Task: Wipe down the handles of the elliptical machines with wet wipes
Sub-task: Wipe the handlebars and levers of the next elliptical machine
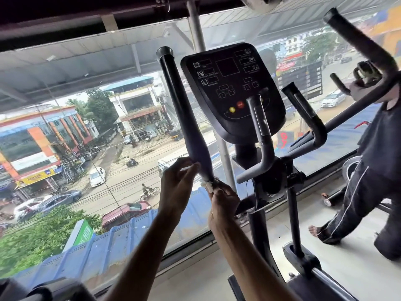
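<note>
The left moving handle (pixel 182 109) of the elliptical is a long black padded bar rising from centre frame up to a capped end. A white wet wipe (pixel 208 185) is bunched around the bar's lower end. My right hand (pixel 223 203) grips the wipe just below the padding. My left hand (pixel 176 185) is beside the bar on its left, fingertips touching the padding near the wipe. The right moving handle (pixel 303 109) stands behind the console, and a grey fixed handlebar (pixel 260 135) curves below it.
The black console (pixel 230 88) sits right of the handle. A large window (pixel 86 148) fills the left, overlooking a street. Another person (pixel 373 170) stands at the right by a second machine's handle (pixel 358 40). The elliptical's post and base (pixel 260 235) lie below.
</note>
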`<state>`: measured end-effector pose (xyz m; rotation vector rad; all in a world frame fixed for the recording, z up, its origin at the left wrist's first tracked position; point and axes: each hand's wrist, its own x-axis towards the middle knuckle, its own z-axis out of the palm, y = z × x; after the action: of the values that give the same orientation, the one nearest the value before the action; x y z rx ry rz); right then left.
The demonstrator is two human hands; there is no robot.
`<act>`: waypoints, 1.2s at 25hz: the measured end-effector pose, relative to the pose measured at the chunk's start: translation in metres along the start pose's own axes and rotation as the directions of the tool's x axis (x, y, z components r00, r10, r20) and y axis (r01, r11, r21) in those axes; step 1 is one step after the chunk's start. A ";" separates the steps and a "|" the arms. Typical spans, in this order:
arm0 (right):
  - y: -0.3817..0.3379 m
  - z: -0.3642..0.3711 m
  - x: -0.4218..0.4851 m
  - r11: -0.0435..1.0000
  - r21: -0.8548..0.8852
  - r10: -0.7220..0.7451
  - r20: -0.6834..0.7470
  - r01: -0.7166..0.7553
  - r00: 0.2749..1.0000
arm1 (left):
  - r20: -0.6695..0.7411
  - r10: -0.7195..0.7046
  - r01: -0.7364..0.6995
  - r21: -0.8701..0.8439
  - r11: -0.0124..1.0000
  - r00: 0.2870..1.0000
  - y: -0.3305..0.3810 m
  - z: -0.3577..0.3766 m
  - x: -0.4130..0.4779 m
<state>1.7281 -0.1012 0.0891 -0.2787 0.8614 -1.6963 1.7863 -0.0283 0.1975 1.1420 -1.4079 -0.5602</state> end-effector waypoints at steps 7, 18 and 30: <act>0.011 -0.002 0.036 0.968 -0.247 0.044 -0.035 -0.052 0.998 | -0.059 -0.030 0.031 0.006 1.000 0.998 0.002 0.008 -0.006; -0.059 -0.004 -0.060 0.938 -0.206 -0.258 0.122 0.279 0.958 | -0.053 -0.082 0.077 -0.086 0.993 0.995 0.009 0.010 -0.012; -0.076 -0.049 -0.062 0.989 -0.109 -0.056 0.340 0.098 0.939 | -0.101 -0.302 0.276 -0.210 0.938 0.948 -0.014 0.027 -0.043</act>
<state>1.6624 -0.0194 0.1211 -0.6753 0.7072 -1.6071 1.7586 -0.0040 0.1591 1.2131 -1.0525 -0.7981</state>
